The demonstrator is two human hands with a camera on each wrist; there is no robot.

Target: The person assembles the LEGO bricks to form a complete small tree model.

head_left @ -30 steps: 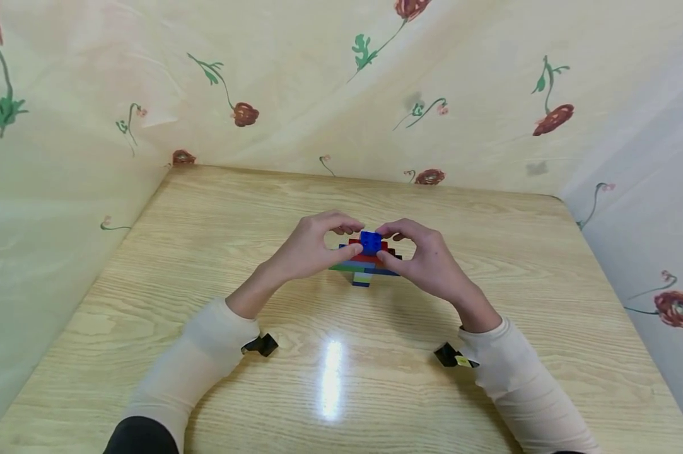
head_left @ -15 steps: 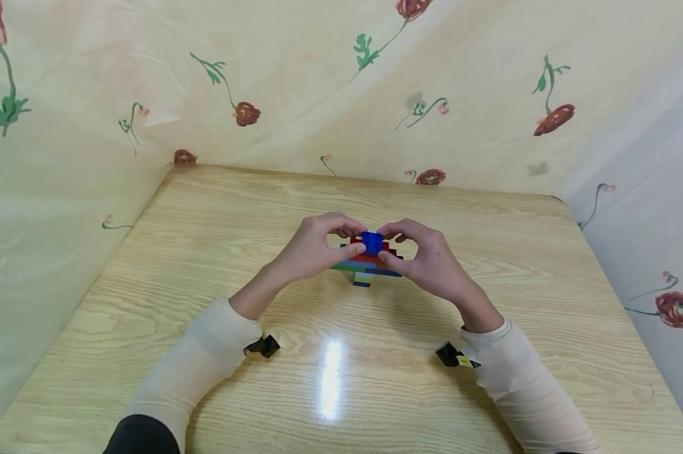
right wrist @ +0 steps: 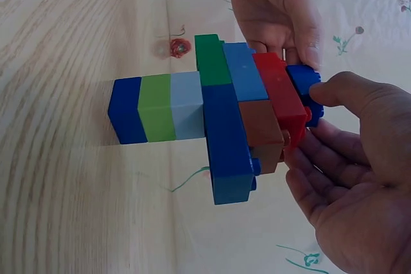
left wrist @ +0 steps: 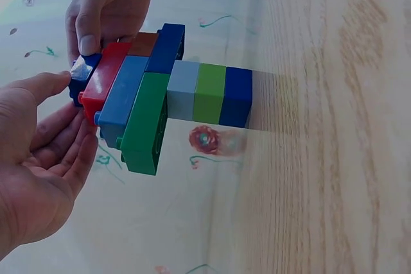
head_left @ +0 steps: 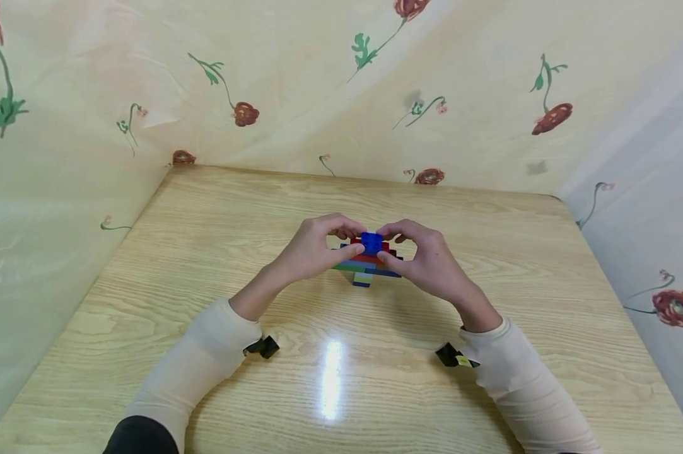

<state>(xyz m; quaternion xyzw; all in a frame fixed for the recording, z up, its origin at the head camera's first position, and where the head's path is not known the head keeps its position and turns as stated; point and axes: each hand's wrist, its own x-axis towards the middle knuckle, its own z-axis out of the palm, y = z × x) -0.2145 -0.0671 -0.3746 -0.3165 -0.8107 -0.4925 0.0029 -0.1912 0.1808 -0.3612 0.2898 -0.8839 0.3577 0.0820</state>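
Note:
A tower of toy building bricks stands upright on the table. Its narrow base has a dark blue brick, a lime brick and a pale blue-grey brick. Wider layers rest above: a green brick beside a long dark blue brick, then a light blue brick beside a brown brick, then a red brick. On top sits a small blue brick. My left hand pinches its left side; my right hand pinches its right. Both hands' fingertips are partly hidden behind the bricks.
The wooden table extends around the tower. Flower-printed sheeting hangs behind it and at both sides. Small black devices stick out from both sleeves above the tabletop.
My left hand has edged slightly to the right against the small blue brick. The right hand and the tower stay nearly where they were.

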